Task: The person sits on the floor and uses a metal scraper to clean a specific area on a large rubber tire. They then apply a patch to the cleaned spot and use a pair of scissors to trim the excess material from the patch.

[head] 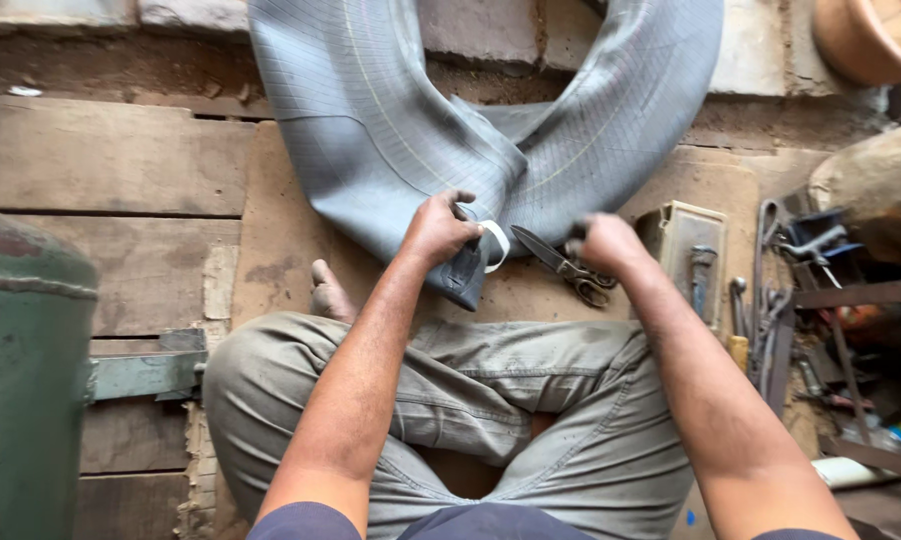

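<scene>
My left hand (436,228) grips one folded grey inner tube (390,130); my right hand (606,243), fisted, rests by one pair of scissors (560,262).

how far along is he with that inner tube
Early. The grey inner tube lies folded on the board, with no finished patch or cut visible. The left hand pinches the folded edge; the right hand is at the scissors. Any cutting or patching looks still to come.
</scene>
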